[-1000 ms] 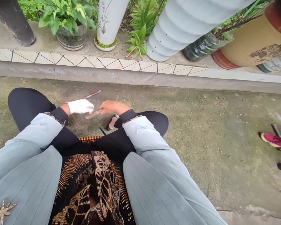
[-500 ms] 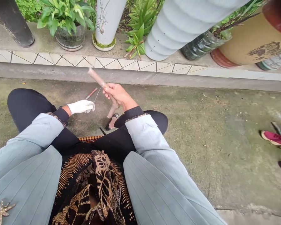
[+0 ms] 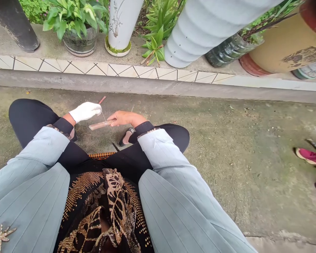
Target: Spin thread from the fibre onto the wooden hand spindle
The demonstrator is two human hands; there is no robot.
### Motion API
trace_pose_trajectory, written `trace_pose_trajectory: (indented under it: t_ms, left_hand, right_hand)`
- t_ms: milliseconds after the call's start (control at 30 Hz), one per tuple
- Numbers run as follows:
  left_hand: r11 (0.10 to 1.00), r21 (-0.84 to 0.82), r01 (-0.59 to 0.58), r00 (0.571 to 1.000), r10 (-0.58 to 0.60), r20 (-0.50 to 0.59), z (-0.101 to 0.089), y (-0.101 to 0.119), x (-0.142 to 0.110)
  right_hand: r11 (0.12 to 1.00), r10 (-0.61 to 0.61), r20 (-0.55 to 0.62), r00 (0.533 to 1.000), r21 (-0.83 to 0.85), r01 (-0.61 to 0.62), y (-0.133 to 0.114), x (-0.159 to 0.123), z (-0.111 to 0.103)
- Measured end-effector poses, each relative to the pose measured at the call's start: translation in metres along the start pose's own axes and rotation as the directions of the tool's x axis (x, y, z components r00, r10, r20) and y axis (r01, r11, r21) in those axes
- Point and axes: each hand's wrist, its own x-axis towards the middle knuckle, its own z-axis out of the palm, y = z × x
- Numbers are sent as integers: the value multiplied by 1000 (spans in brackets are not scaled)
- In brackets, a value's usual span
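Note:
My left hand (image 3: 85, 111) wears a white glove and is closed in a pinch on a thin pale strand (image 3: 103, 116) that runs down to a brownish stick (image 3: 100, 124). My bare right hand (image 3: 123, 118) grips that stick at its right end and holds it nearly level, low over the concrete ground between my knees. Beyond the gloved hand a second thin reddish stick (image 3: 102, 99) lies on the ground. My foot in a black sandal (image 3: 126, 136) rests just below the right hand.
A tiled kerb (image 3: 158, 75) crosses the top, with potted plants (image 3: 77, 24), a white vase (image 3: 121, 24) and large pots behind it. Another person's pink shoe (image 3: 310, 156) is at the right edge. A woven orange-black item (image 3: 101, 155) lies by my lap.
My right hand had raised the stick upright half a second ago; now it is lowered and level again. The gloved left hand has shifted slightly up and left, still pinching the strand.

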Motion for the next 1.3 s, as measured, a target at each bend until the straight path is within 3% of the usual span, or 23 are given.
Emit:
trace_pose_trajectory:
  t_ms: [133,333,433,500,567,667,733,833,933,1100,1200,1300]
  left_hand:
    - [998,-43,38,999,-39,-31,1,-4,2]
    - [994,-109,10,999,-5,42,16,-17,12]
    - [977,-213,13,996,7,92,30,-20,14]
    - [954,-298,40,988,6,152,39,-17,12]
    - [939,-343,35,974,45,222,44,-10,9]
    - [945,-327,-17,954,112,276,45,1,5]
    - [969,-244,-48,941,126,314,43,6,4]
    - [986,-114,-123,920,156,359,37,11,3]
    - [973,-100,-207,905,229,359,30,14,2]
    - [987,-33,-157,948,160,274,13,16,-3]
    - [994,-59,-88,974,98,204,5,9,-3]
    - [993,-105,-54,987,69,142,8,-6,0]
  right_hand:
    - [994,-57,-62,996,87,63,-10,-11,-6]
    - [983,-81,-138,987,155,102,-12,-19,-9]
    - [973,-74,-240,968,193,123,-13,-16,-6]
    - [972,-20,-361,932,211,103,-14,-12,-5]
    - [976,84,-489,868,216,28,-12,-7,-4]
    - [972,233,-611,756,172,-161,-6,-2,-6]
    - [945,297,-629,718,82,-318,-1,0,-7]
    - [865,340,-564,753,-126,-485,3,4,-5]
    - [813,319,-462,828,-315,-489,3,10,2]
    - [828,162,-208,965,-503,-248,-9,12,14]
    - [868,41,-139,989,-485,-104,-21,8,19]
    - [908,-48,-210,977,-416,-44,-29,2,19]
